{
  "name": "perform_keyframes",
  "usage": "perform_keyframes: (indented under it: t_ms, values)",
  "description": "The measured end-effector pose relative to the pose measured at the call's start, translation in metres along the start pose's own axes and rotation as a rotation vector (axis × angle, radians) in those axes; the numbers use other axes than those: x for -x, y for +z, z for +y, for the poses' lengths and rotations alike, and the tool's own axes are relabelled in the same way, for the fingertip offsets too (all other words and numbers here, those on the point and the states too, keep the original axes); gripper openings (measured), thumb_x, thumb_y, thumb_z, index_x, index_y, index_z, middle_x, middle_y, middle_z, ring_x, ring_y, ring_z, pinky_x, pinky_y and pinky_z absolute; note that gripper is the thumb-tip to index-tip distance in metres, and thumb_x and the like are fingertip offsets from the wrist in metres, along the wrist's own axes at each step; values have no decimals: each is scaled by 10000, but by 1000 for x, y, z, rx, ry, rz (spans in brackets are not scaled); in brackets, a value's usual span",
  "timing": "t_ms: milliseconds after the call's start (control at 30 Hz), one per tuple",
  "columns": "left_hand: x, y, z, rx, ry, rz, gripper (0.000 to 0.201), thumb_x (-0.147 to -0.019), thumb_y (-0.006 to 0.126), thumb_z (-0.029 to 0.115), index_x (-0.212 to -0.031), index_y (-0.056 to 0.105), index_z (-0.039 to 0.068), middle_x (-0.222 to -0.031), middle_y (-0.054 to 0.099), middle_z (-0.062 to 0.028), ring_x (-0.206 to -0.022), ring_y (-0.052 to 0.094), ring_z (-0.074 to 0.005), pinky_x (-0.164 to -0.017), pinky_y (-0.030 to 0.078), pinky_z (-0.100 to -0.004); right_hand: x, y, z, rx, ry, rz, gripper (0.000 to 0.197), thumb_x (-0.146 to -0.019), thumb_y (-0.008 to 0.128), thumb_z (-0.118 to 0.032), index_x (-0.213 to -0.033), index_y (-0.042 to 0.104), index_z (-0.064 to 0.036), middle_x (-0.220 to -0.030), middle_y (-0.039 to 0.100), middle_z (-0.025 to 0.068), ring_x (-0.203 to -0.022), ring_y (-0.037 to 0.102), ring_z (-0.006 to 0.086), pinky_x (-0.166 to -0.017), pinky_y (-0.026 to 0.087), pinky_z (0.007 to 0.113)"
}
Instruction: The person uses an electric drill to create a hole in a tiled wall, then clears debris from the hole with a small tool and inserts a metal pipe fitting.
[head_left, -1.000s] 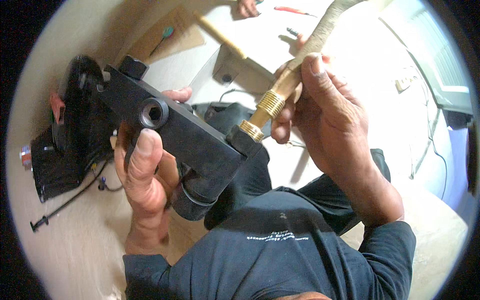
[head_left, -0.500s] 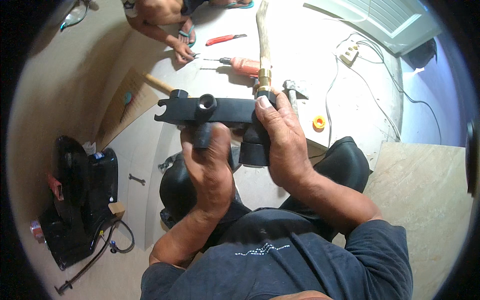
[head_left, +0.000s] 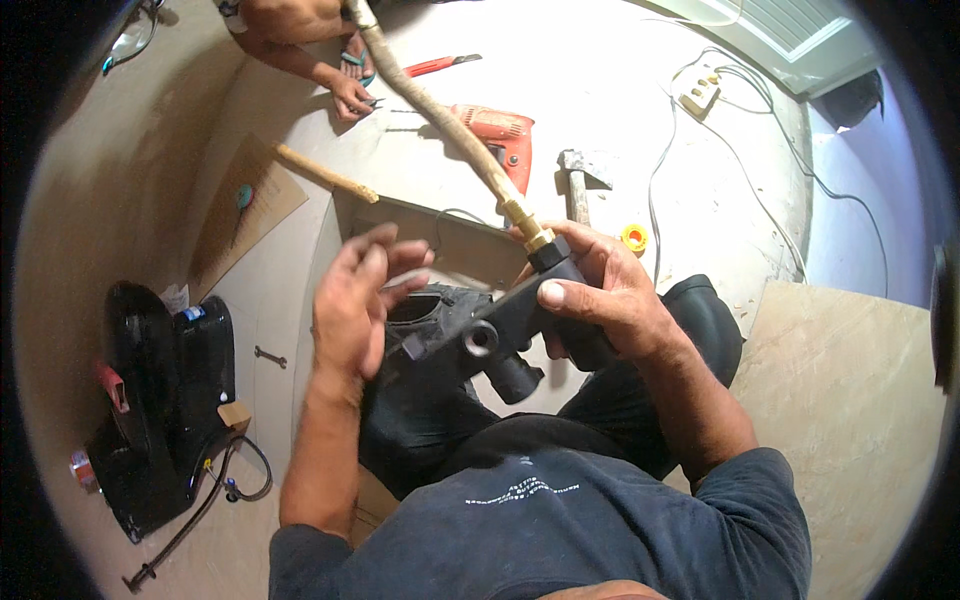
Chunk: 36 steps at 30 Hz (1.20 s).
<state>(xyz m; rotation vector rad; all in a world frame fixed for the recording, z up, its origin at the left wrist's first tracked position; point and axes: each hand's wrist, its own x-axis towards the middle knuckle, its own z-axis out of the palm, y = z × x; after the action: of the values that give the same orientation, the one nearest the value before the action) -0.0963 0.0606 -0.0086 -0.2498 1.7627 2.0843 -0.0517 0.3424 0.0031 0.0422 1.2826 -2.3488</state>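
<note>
My right hand (head_left: 625, 295) grips one end of a black faucet body (head_left: 515, 310), thumb on top and fingers behind it. The body is tilted, its other end lower and blurred by motion. Out of the gripped end sticks a brass fitting (head_left: 520, 218), and a long wooden stick (head_left: 430, 105) runs from that fitting up to the far left. My left hand (head_left: 350, 305) is raised beside the lower end, fingers spread and holding nothing. A black outlet (head_left: 514, 378) points toward my lap.
Ahead lie a red drill (head_left: 505, 130), a red utility knife (head_left: 435, 66), a hammer (head_left: 577, 180) and an orange-yellow tape roll (head_left: 634, 238). Another person's hand (head_left: 350, 98) is at the far left. A wooden handle (head_left: 325, 173), wrench (head_left: 270, 356) and black moulded piece (head_left: 165, 400) lie left.
My left hand has let go of the faucet body and moved left, its fingers opening. The body has swung down at its left end, and the stick now leans to the left.
</note>
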Motion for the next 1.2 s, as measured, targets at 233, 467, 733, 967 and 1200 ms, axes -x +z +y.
perform_keyframes:
  t_ms: [233,467,733,967,1200]
  values:
    - [-37,42,28,308,67,-442,623,-1018,575,406,-1457,421,-9,-1339,595,-286,-1218,628,-418,-967,587,-508,-9,6,15,-77,160,-109,419,-910,745,-204,-1219,578,22,-842,680,97,-595,665,152,-504,552,273]
    - [-31,26,7,375,16,-407,342,-1027,581,279,-1265,540,37,-1135,698,-225,-1126,684,-398,-897,624,-525,-7,15,27,-13,243,-55,584,-848,762,-262,-1267,557,89,-872,683,130,-622,696,175,-494,576,269]
    - [-33,22,6,344,39,-364,327,-1012,617,287,-1220,563,41,-1067,713,-174,-1062,715,-370,-872,640,-487,-12,15,30,-37,232,-107,470,-920,723,-250,-1265,567,28,-849,668,93,-569,651,147,-492,539,244]
    - [-36,21,2,305,11,-337,334,-1007,627,300,-1204,577,35,-1045,715,-170,-1034,726,-356,-859,644,-463,-15,19,34,26,194,-50,419,-911,731,-257,-1197,575,7,-864,671,92,-602,660,148,-519,552,254]
    - [-35,27,4,288,33,-279,344,-987,659,304,-1188,585,35,-1012,730,-170,-989,740,-351,-849,648,-461,-14,14,32,-35,231,-83,389,-916,722,-247,-1176,582,5,-864,673,92,-589,651,148,-509,544,255]
